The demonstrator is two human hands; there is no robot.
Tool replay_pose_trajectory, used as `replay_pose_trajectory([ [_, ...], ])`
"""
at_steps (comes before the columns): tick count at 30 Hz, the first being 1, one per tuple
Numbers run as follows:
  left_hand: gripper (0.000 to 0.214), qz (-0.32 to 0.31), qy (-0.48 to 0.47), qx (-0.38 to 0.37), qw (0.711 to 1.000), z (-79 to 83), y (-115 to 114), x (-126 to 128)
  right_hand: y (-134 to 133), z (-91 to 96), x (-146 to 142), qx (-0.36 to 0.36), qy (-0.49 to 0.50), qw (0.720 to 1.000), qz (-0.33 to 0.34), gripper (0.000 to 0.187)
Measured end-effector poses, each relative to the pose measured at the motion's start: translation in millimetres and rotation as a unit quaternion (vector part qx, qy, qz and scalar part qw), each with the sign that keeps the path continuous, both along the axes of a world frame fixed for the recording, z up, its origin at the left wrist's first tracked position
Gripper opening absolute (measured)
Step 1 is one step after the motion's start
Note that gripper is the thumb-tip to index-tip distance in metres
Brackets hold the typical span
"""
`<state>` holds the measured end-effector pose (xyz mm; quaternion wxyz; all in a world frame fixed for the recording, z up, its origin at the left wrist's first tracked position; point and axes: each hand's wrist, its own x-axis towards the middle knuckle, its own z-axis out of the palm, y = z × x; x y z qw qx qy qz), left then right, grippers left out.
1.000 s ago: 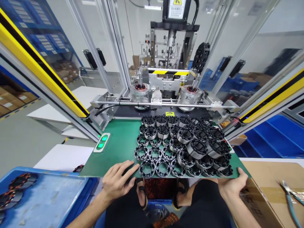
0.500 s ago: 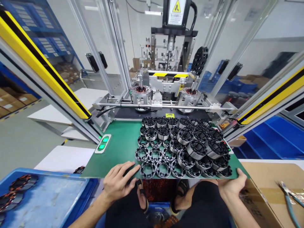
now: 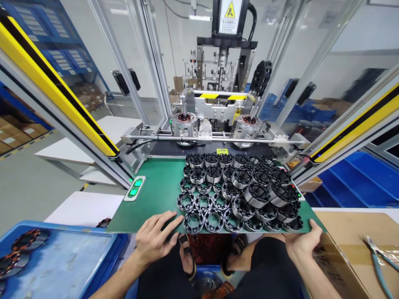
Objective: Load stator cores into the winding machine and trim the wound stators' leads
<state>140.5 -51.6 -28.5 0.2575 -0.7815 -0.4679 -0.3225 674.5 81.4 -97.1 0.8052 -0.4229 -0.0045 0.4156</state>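
Black-and-silver rings (image 3: 203, 200) bunched centre to right of frame on green table (image 3: 158, 178). Front-row rings lie flat, open faces up, hole axes about vertical; row's long axis runs left-right, lower centre. Right side stacked, several upper ones tilted with silver walls showing.

Left grip (image 3: 156, 236), lower centre-left: bare hand, fingers loosely spread over table's front edge, index tip right at the leftmost front ring; touching or just short, can't tell. Right grip (image 3: 303, 241), lower right: thumb over front edge, fingers hidden underneath, so can't tell how tight.

Pliers (image 3: 374, 248) far lower right on cardboard box (image 3: 346, 226), nose toward upper left, handles lower right. Blue tray (image 3: 68, 265) lower left, wound parts (image 3: 30, 240) at its left side.
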Motion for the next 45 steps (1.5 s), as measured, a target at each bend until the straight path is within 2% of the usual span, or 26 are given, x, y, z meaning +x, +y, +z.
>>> replay_pose_trajectory([
  [3, 0.03, 0.0, 0.0, 0.0, 1.0, -1.1, 0, 0, 0, 9.8, -6, 0.004, 0.084, 0.996, -0.027, 0.036],
  [6, 0.03, 0.002, 0.001, -0.002, 1.0, -1.6, 0, -1, -1, 18.1, -12, 0.02, 0.111, 0.993, -0.027, 0.034],
  [11, 0.031, 0.002, 0.004, 0.0, 1.0, -2.3, 0, -3, -1, 19.3, -15, -0.016, 0.03, 0.999, -0.036, 0.036],
  [14, 0.034, 0.004, 0.006, -0.001, 1.0, -2.9, -1, -4, 0, 15.2, -13, -0.014, 0.007, 1.0, -0.025, 0.037],
  [24, 0.031, 0.002, 0.007, -0.001, 1.0, -2.9, 0, -4, 2, 9.4, -15, -0.004, 0.003, 0.999, -0.039, 0.035],
  [29, 0.031, -0.001, 0.01, 0.002, 1.0, -3.7, 0, -4, 1, 12.4, -15, -0.028, -0.03, 0.999, -0.025, 0.037],
  [37, 0.031, -0.003, 0.01, 0.004, 1.0, -4.3, 1, -4, 4, 10.6, -8, -0.037, -0.013, 0.999, -0.022, 0.033],
  [45, 0.032, -0.005, 0.013, 0.004, 1.0, -2.7, 1, -5, 1, 10.2, -11, -0.025, -0.01, 0.999, -0.016, 0.039],
])
